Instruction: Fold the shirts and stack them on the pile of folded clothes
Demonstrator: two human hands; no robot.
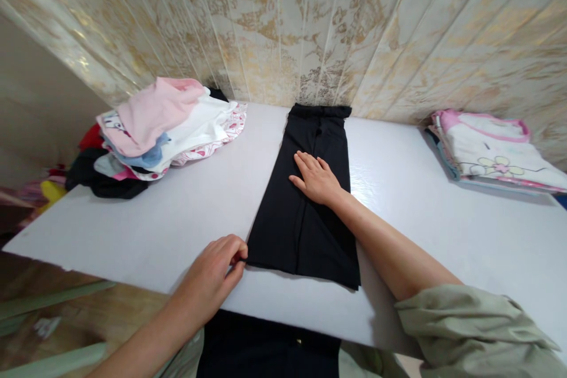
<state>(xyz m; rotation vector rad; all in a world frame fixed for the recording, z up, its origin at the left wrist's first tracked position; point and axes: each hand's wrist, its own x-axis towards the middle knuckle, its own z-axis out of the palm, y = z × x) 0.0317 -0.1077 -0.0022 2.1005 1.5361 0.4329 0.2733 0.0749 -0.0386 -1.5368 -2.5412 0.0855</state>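
Observation:
A pair of black trousers [305, 218] lies folded lengthwise on the white table [168, 212], waistband toward the wall. My right hand [315, 178] rests flat on the middle of the trousers, fingers stretched out. At the near left corner of the hem, my left hand [212, 277] pinches the black cloth between thumb and fingers.
A loose heap of pink, white and dark clothes [163, 127] sits at the table's far left. A neat stack of folded garments [491, 150] lies at the far right. A marbled panel wall [310, 23] stands behind. Coloured items lie on the floor at left.

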